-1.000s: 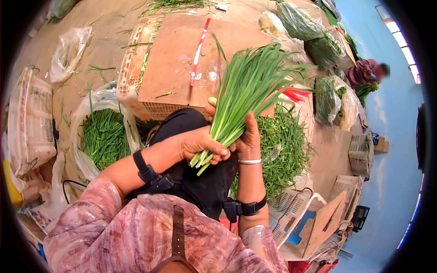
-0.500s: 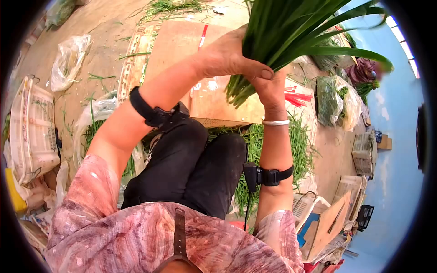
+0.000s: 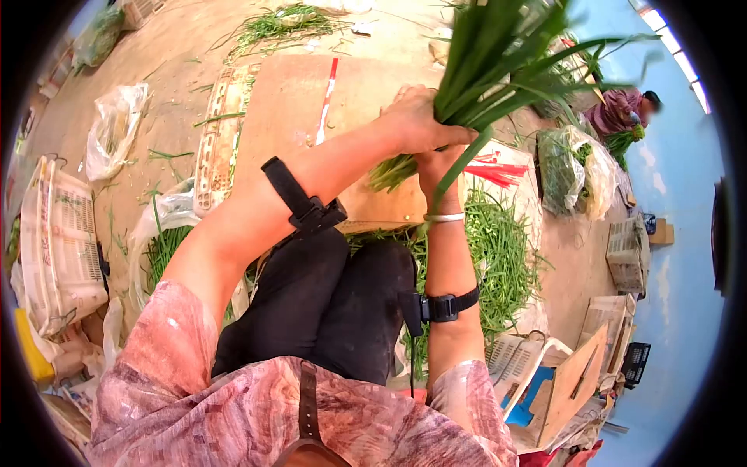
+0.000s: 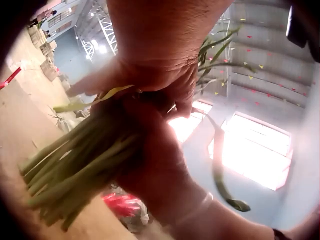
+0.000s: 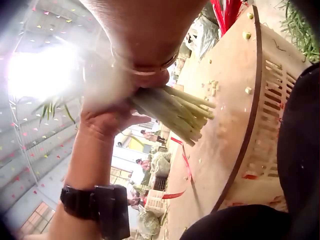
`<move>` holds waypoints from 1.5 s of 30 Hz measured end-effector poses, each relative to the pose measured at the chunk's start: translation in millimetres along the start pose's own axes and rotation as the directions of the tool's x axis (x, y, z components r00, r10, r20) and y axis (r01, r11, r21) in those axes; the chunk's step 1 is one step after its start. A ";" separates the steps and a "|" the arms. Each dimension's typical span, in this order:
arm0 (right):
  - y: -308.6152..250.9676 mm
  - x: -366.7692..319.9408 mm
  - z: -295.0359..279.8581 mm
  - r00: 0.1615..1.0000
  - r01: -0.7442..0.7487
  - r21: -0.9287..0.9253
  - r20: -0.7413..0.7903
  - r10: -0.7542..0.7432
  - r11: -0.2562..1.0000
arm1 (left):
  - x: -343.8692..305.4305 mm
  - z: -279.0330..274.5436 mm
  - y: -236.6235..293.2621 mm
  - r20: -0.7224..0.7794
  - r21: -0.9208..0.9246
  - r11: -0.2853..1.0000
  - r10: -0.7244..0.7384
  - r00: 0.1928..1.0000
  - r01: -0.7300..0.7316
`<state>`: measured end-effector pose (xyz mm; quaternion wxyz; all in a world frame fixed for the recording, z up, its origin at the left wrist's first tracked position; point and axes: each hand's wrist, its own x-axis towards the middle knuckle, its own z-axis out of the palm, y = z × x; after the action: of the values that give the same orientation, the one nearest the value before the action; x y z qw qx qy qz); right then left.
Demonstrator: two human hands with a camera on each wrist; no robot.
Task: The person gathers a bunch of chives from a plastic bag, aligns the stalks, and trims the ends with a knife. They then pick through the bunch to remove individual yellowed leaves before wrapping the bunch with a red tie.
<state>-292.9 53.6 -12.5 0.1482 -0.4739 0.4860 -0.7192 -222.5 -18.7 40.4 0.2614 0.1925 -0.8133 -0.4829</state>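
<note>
A bunch of garlic chives (image 3: pixel 486 86) is held up above the board in the head view, leaves away from the body and pale cut stems (image 5: pixel 187 117) pointing down toward the board. My left hand (image 3: pixel 420 121) wraps round the bunch from the left, its thumb lying across the front. My right hand (image 3: pixel 440 167), with a bracelet on its wrist, grips the bunch just below and to the right; its fingers are largely hidden behind the stalks. Both hands meet round the stems (image 4: pixel 85 165) in the left wrist view.
A wooden board (image 3: pixel 288 101) lies over a crate in front of the knees. Red strips (image 3: pixel 498 173) lie at its right. Loose green stalks (image 3: pixel 498 272) heap below. Bagged greens (image 3: pixel 568 171), crates (image 3: pixel 62 241) and another person (image 3: pixel 618 117) are around.
The bunch has risen from over my lap to above the board, and the hands have shifted from its stem ends up the stalks. Since half a second ago, the stems have swung slightly left and down.
</note>
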 end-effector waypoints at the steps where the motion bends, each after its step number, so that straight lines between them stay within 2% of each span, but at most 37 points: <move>1: -6.8 -5.3 -0.8 0.993 -0.091 0.120 -0.067 0.099 0.989 | 1.0 -2.6 12.3 0.112 -0.005 0.995 -0.096 0.989 0.097; 2: -13.7 -10.4 -2.1 0.972 -0.169 0.244 -0.121 0.203 0.955 | 4.3 0.0 13.4 0.145 0.047 0.996 -0.080 0.986 0.074; 3: -22.4 -13.2 -5.6 0.969 -0.177 0.367 -0.097 0.226 0.913 | -1.7 -5.9 29.2 0.257 -0.039 0.993 -0.097 0.962 0.110; 4: -28.6 -18.3 -8.9 0.970 -0.168 0.366 -0.107 0.220 0.915 | -9.7 -15.1 47.9 0.368 -0.118 0.981 -0.102 0.924 0.155; 7: -43.2 -35.7 -21.2 0.953 -0.204 0.727 -0.005 0.302 0.656 | -27.6 -29.3 64.7 0.336 -0.109 0.971 -0.164 0.928 0.211; 8: -40.8 -40.8 -24.4 0.954 -0.182 0.774 -0.011 0.300 0.606 | -31.5 -28.7 48.1 0.337 -0.098 0.975 -0.157 0.928 0.201; 10: -50.7 -53.3 -27.5 0.929 -0.156 0.774 -0.096 0.357 0.613 | -50.9 -27.6 21.7 0.356 -0.057 0.978 -0.167 0.920 0.200; 11: -49.8 -61.5 -30.8 0.944 -0.160 0.798 -0.048 0.326 0.581 | -65.6 -26.9 19.8 0.341 -0.040 0.982 -0.160 0.926 0.184; 12: -48.5 -69.4 -30.8 0.950 -0.130 0.790 -0.074 0.304 0.599 | -68.0 -32.3 22.2 0.542 0.142 0.978 -0.208 0.814 0.155; 13: -45.8 -78.4 -30.0 0.935 -0.120 0.746 -0.136 0.326 0.655 | -84.5 -21.3 0.3 0.355 0.266 0.938 0.118 0.927 -0.222; 14: -45.0 -87.1 -28.7 0.917 -0.111 0.695 -0.203 0.343 0.710 | -105.1 -14.1 11.6 0.289 0.437 0.841 0.206 0.935 -0.320; 15: -47.1 -96.3 -24.6 0.916 -0.104 0.714 -0.202 0.346 0.692 | -108.8 -5.7 16.6 0.407 0.214 0.953 0.111 0.907 -0.212; 16: -49.7 -105.1 -19.6 0.917 -0.100 0.736 -0.193 0.350 0.669 | -118.2 0.9 25.4 0.499 0.192 0.979 -0.035 0.866 -0.071; 17: -57.2 -112.7 -15.9 0.908 -0.101 0.756 -0.195 0.370 0.647 | -131.3 10.9 15.1 0.422 0.218 0.967 0.029 0.906 -0.132; 18: -64.3 -120.4 -12.4 0.899 -0.103 0.778 -0.193 0.392 0.619 | -140.0 16.1 14.2 0.394 0.129 0.990 -0.001 0.919 -0.054; 20: -63.4 -139.3 -10.9 0.883 -0.102 0.817 -0.189 0.429 0.568 | -155.2 27.6 -3.3 0.341 0.096 0.975 0.155 0.927 -0.198; 21: -68.4 -147.6 -8.8 0.865 -0.098 0.812 -0.217 0.453 0.575 | -163.4 29.8 -7.5 0.361 0.093 0.974 0.163 0.918 -0.209; 23: -61.4 -167.2 -7.3 0.859 -0.124 0.770 -0.233 0.457 0.626 | -177.4 34.2 -10.8 0.467 0.024 0.994 -0.108 0.878 0.109; 24: -62.5 -174.4 -5.9 0.856 -0.112 0.772 -0.246 0.456 0.626 | -179.1 34.1 -3.3 0.479 0.029 0.994 -0.107 0.871 0.106; 25: -64.1 -181.6 -3.6 0.845 -0.122 0.809 -0.219 0.487 0.575 | -181.6 30.3 9.9 0.583 0.068 0.955 -0.272 0.765 0.288; 26: -65.2 -187.7 -2.0 0.834 -0.130 0.844 -0.190 0.518 0.520 | -185.0 26.5 21.4 0.667 0.132 0.880 -0.419 0.616 0.455; 27: -65.5 -191.2 -4.4 0.829 -0.119 0.849 -0.201 0.522 0.516 | -189.4 24.7 28.4 0.657 0.198 0.869 -0.461 0.597 0.453; 28: -65.9 -193.0 -11.6 0.813 -0.104 0.886 -0.186 0.551 0.452 | -195.5 21.6 22.2 0.664 0.210 0.865 -0.468 0.583 0.455; 30: -68.3 -199.3 -33.7 0.777 -0.075 0.946 -0.142 0.613 0.314 | -214.7 9.2 1.5 0.668 0.209 0.973 -0.218 0.711 0.102; 31: -83.3 -196.1 -51.2 0.623 -0.049 0.942 -0.232 0.747 0.333 | -222.9 -1.2 12.2 0.667 0.243 0.961 -0.264 0.696 0.132; 32: -71.8 -198.3 -73.5 0.540 0.006 0.905 -0.360 0.761 0.425 | -234.3 -12.8 12.3 0.677 0.256 0.956 -0.285 0.679 0.146; 33: -66.3 -202.0 -100.9 0.555 0.069 0.952 -0.284 0.782 0.297 | -246.4 -27.2 8.9 0.686 0.289 0.944 -0.320 0.654 0.160; 34: -66.5 -211.0 -124.8 0.628 0.034 0.929 -0.306 0.716 0.368 | -257.0 -39.6 7.3 0.694 0.320 0.931 -0.355 0.626 0.173; 36: -64.4 -229.2 -152.7 0.555 -0.063 0.798 -0.471 0.686 0.599 | -274.7 -58.5 11.8 0.688 0.346 0.905 -0.424 0.589 0.247; 37: -68.4 -238.9 -152.4 0.536 -0.071 0.806 -0.466 0.704 0.588 | -282.8 -64.7 15.1 0.673 0.363 0.879 -0.477 0.565 0.308; 38: -71.9 -244.4 -151.4 0.505 -0.182 0.796 -0.428 0.750 0.577 | -287.3 -67.6 17.8 0.673 0.369 0.871 -0.491 0.553 0.325; 39: -74.5 -247.5 -152.2 0.474 -0.291 0.776 -0.391 0.789 0.560 | -289.6 -68.9 19.9 0.666 0.381 0.812 -0.573 0.478 0.443; 40: -74.1 -250.2 -156.4 0.470 -0.299 0.778 -0.384 0.795 0.552 | -292.2 -69.3 20.8 0.658 0.390 0.739 -0.641 0.396 0.549; 42: -75.1 -251.5 -165.5 0.400 -0.349 0.737 -0.442 0.803 0.579 | -298.7 -74.4 13.3 0.678 0.327 0.747 -0.612 0.408 0.578; 43: -79.6 -251.9 -171.0 0.462 -0.418 0.678 -0.414 0.784 0.604 | -300.1 -78.9 9.3 0.662 0.347 0.688 -0.661 0.353 0.638; 44: -84.4 -253.5 -174.5 0.457 -0.415 0.681 -0.418 0.785 0.604 | -301.0 -82.1 5.9 0.646 0.366 0.624 -0.704 0.295 0.690; 45: -88.6 -253.4 -179.0 0.487 -0.562 0.566 -0.363 0.794 0.603 | -303.2 -82.8 3.5 0.648 0.340 0.640 -0.691 0.322 0.689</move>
<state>-290.3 367.2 -88.4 0.3553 0.0461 0.5091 -0.7826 67.1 97.7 3.7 -0.3169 0.3092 -0.6840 -0.5797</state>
